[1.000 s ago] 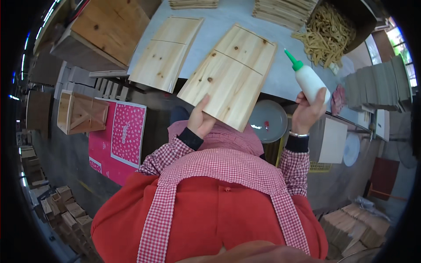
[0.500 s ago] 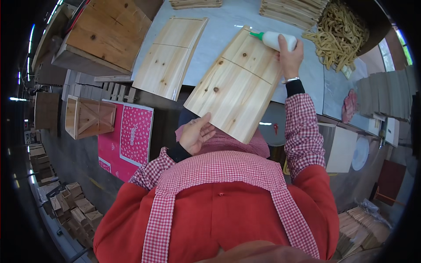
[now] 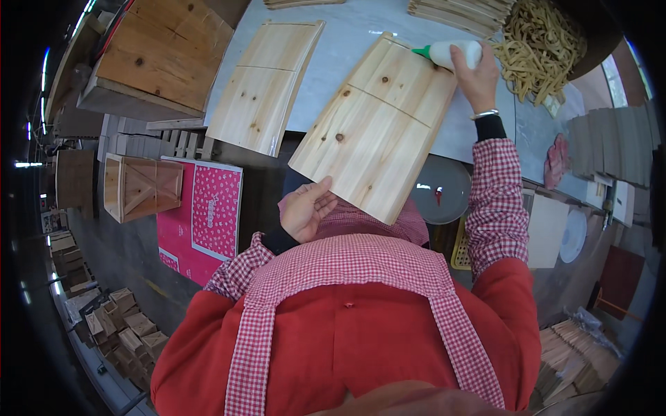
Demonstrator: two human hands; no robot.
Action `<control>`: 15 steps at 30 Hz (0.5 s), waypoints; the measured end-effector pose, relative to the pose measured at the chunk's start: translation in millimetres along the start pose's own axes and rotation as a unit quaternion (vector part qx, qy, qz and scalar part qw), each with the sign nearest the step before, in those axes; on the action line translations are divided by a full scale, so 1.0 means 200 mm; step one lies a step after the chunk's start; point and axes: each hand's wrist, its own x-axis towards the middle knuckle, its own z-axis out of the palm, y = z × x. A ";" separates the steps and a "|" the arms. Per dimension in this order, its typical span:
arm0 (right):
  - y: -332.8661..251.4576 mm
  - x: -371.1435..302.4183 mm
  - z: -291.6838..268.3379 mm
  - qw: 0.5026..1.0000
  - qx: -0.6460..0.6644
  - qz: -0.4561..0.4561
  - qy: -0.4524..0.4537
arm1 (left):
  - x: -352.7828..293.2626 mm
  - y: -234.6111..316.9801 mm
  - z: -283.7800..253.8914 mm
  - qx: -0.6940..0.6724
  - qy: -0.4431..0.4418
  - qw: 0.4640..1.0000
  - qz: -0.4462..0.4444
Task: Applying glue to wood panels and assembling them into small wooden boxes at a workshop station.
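Note:
My right hand is wrapped round a white squeeze bottle with a green nozzle. The bottle lies tilted, its tip pointing left over the far edge of a pale wooden panel. This panel has knots and a thin groove across it, and slopes from the table toward my lap. At its near left corner my left hand grips the edge, thumb against the wood and fingers curled. A second, similar grooved panel lies to the left on the table.
Stacked wood pieces stand at the table's far side. A heap of thin wooden strips lies at far right, near a pink cloth. A large wooden box stands left. Below are a pink patterned board and a grey round stool.
My right hand has moved right with the bottle, so the nozzle is farther along the panel's far edge. My left hand keeps its grip at the near corner.

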 end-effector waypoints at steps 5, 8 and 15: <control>0.04 -0.05 -0.20 0.999 -0.029 -0.003 0.025 | 0.00 0.00 -0.01 -0.005 -0.012 1.000 0.004; 0.04 -0.08 -0.30 0.998 -0.054 0.012 0.037 | 0.01 0.00 -0.01 -0.011 -0.019 1.000 0.004; -0.27 -0.29 -0.25 0.978 0.108 0.180 0.013 | -0.01 -0.06 -0.01 -0.037 -0.053 0.998 0.007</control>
